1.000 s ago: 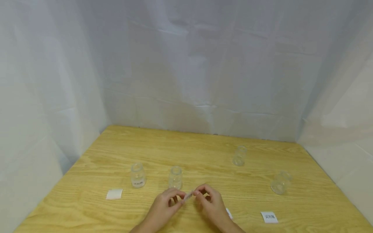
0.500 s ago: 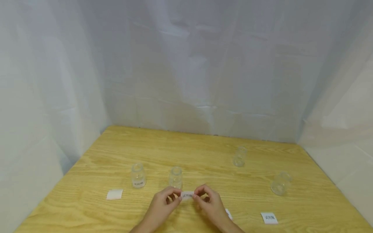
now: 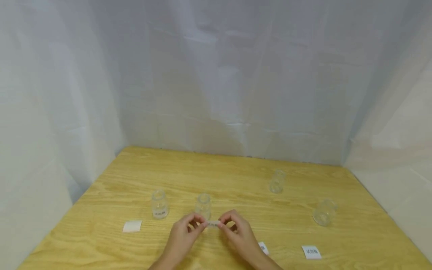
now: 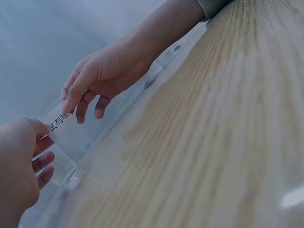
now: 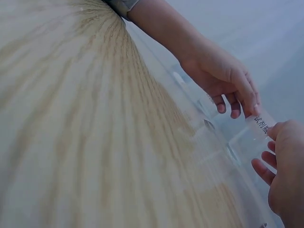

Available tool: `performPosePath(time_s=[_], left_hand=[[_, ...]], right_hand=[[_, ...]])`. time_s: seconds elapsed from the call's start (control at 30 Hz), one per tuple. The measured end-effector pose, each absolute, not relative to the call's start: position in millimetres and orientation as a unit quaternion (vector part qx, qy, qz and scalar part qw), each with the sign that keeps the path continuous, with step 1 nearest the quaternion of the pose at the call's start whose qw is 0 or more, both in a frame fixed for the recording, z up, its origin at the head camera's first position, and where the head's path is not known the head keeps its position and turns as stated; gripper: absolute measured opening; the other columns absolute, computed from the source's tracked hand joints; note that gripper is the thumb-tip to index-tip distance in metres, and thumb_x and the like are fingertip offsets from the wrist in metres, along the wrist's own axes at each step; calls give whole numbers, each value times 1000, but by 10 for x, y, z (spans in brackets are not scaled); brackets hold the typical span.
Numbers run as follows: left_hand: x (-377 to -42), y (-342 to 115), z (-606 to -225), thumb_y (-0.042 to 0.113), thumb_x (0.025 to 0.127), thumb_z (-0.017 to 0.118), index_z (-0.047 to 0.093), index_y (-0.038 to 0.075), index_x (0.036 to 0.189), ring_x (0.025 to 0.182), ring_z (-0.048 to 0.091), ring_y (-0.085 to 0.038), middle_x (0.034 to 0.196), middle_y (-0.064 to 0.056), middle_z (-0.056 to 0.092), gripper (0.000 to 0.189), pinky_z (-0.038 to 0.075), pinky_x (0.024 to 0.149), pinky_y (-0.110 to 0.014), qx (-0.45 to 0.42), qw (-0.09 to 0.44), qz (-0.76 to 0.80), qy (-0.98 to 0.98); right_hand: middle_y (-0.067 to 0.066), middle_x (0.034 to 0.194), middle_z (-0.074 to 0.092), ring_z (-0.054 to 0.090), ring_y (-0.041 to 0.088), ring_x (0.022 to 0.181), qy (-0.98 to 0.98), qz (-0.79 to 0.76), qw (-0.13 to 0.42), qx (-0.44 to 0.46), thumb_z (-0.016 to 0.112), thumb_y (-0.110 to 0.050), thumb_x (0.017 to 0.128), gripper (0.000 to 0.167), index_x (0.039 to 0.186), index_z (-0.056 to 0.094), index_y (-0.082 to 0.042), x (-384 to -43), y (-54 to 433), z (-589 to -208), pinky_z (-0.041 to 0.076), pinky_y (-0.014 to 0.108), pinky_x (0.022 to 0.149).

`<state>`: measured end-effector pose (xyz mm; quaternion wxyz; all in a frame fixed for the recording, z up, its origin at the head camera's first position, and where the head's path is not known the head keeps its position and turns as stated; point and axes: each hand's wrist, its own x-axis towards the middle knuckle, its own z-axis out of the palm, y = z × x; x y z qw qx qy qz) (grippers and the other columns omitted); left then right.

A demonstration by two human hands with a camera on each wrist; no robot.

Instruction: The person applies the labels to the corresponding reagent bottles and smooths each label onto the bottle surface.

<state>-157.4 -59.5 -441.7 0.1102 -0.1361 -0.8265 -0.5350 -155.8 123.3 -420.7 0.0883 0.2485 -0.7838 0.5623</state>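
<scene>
Between both hands a small white label (image 3: 212,224) with dark printed characters is stretched flat. My left hand (image 3: 182,236) pinches its left end between thumb and index finger, and my right hand (image 3: 239,236) pinches the right end the same way. In the left wrist view the label (image 4: 58,121) shows its print, raised over the table. Just beyond the hands stands a clear glass bottle (image 3: 203,203), its lower part overlapped by fingers and label. Left of it is another glass bottle (image 3: 159,202), which bears a similar printed label near its base.
On the wooden table (image 3: 202,168) a blank-looking white paper (image 3: 132,226) lies at left. A printed label (image 3: 311,252) lies at right, another label (image 3: 263,248) partly behind the right forearm. Two more glass bottles, one far (image 3: 277,182) and one nearer (image 3: 325,213), are on the right.
The label has turned from slanted to level, its print facing the camera, then shifted slightly left and toward the bottle with both hands. The bottles stay in place.
</scene>
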Motion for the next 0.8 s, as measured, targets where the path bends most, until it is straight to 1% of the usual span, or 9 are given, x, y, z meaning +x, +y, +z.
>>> performPosePath(time_s=[0.07, 0.17, 0.27, 0.4, 0.53, 0.67, 0.8], left_hand=[[-1580, -611, -4412, 21, 86, 66, 62, 10, 87, 73, 52, -11, 82, 4, 58, 11, 46, 58, -22, -132, 114, -536, -826], [-1591, -638, -4416, 18, 84, 67, 63, 11, 87, 78, 52, -14, 90, 2, 57, 8, 47, 61, -22, -128, 125, -533, -827], [-1607, -669, -4423, 18, 82, 69, 64, 13, 86, 84, 51, -16, 98, 1, 56, 8, 47, 64, -22, -127, 145, -517, -834], [-1623, -708, -4419, 20, 80, 72, 66, 13, 83, 89, 49, -19, 102, -3, 56, 9, 45, 64, -23, -118, 168, -488, -848], [-1653, -732, -4414, 17, 78, 73, 65, 14, 79, 95, 49, -24, 106, -7, 57, 8, 46, 71, -30, -99, 161, -471, -862], [-1706, -749, -4435, 10, 77, 72, 62, 15, 77, 102, 51, -32, 112, -12, 58, 11, 49, 78, -42, -99, 156, -473, -862], [-1745, -765, -4452, 6, 78, 71, 61, 14, 77, 107, 51, -38, 117, -16, 57, 13, 46, 83, -48, -111, 150, -480, -857]], right_hand=[[15, 98, 56, 53, 18, 88, -788, 549, 96, 262, 59, 1, 87, 6, 86, 55, -2, -1579, 1205, -4191, 51, 29, 64], [18, 105, 52, 53, 23, 93, -794, 533, 106, 274, 60, 3, 86, 8, 84, 54, -2, -1613, 1168, -4178, 51, 32, 70], [20, 107, 50, 52, 29, 95, -794, 528, 111, 280, 61, 3, 85, 9, 83, 53, -1, -1652, 1138, -4180, 51, 33, 73], [25, 109, 48, 51, 38, 97, -784, 537, 114, 291, 62, 4, 84, 8, 83, 54, 1, -1713, 1107, -4219, 51, 35, 76], [28, 109, 47, 50, 42, 99, -773, 549, 112, 298, 63, 6, 82, 9, 82, 55, 3, -1766, 1074, -4264, 51, 38, 78], [28, 110, 47, 51, 42, 99, -770, 555, 104, 298, 63, 6, 82, 9, 82, 55, 4, -1801, 1049, -4291, 50, 38, 80], [27, 111, 48, 53, 41, 99, -773, 553, 99, 295, 63, 6, 83, 9, 82, 54, 4, -1821, 1034, -4300, 50, 37, 80]])
